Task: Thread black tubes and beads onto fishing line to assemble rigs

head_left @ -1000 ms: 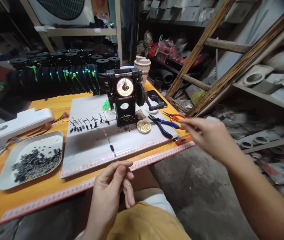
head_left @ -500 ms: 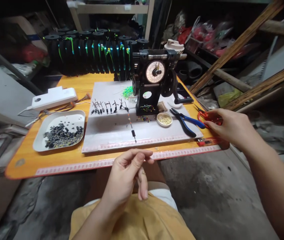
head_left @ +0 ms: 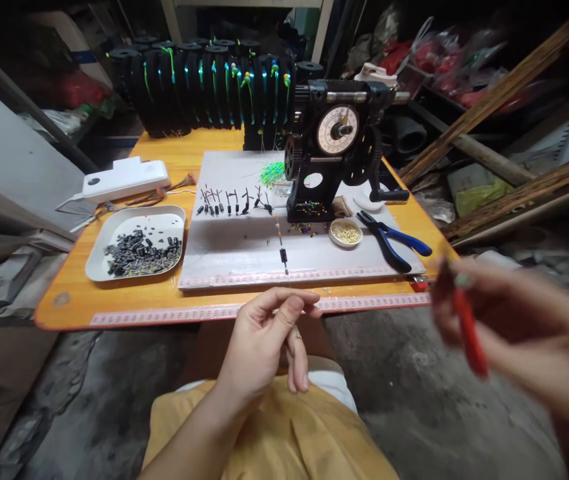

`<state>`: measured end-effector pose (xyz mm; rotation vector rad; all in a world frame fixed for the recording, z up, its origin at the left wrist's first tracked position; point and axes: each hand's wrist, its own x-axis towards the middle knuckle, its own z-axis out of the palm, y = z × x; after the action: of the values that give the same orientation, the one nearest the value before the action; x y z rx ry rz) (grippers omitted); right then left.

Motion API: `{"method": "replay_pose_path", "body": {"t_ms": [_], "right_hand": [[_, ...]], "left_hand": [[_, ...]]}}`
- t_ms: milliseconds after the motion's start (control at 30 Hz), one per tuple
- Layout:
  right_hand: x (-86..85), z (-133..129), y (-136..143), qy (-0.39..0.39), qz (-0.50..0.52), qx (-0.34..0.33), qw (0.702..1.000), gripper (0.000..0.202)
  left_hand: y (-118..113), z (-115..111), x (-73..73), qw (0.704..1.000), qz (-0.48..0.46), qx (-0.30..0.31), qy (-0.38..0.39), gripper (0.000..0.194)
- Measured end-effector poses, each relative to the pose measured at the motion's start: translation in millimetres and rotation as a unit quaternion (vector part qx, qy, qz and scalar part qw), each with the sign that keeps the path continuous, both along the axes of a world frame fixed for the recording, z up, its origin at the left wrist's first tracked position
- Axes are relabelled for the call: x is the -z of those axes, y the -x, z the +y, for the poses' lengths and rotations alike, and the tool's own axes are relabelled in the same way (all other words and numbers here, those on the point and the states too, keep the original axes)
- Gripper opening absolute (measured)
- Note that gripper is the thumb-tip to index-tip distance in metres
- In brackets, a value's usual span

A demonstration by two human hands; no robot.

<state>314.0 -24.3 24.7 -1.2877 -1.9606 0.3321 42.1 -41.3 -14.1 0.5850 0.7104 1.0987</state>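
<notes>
Red-handled tool (head_left: 470, 333) now hangs clear of the tabletop (head_left: 71, 280) it met earlier; left hand (head_left: 264, 340) pinches thumb to fingers, contents indiscernible; black-and-blue pliers (head_left: 388, 245) lie at the board's (head_left: 229, 253) right; right hand (head_left: 529, 327), blurred, grips the tool, best held steady, tips outward.

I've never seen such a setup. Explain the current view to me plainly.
There is no robot: one camera, worn on the person's head, looks forward and down. The bare right hand, blurred, holds a red tool. The left hand's thumb and fingers are drawn together; whether they pinch anything is unclear. On the table are a white tray of small dark parts and a grey board bearing a black machine with a dial and crank, pliers and a dish.
</notes>
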Motion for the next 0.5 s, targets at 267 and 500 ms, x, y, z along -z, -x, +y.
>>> {"method": "replay_pose_path", "body": {"t_ms": [267,500], "right_hand": [[3.7,-35.7,85.0,0.322,-0.031,-0.267,0.908,0.016],[-1.9,-25.3,89.3,0.354,0.043,-0.296,0.886,0.013]], "left_hand": [[5.4,-5.2,-5.8,0.999,-0.04,0.007,-0.015,0.017],[7.4,-5.3,-5.3,0.998,-0.054,0.016,-0.018,0.017]]}}
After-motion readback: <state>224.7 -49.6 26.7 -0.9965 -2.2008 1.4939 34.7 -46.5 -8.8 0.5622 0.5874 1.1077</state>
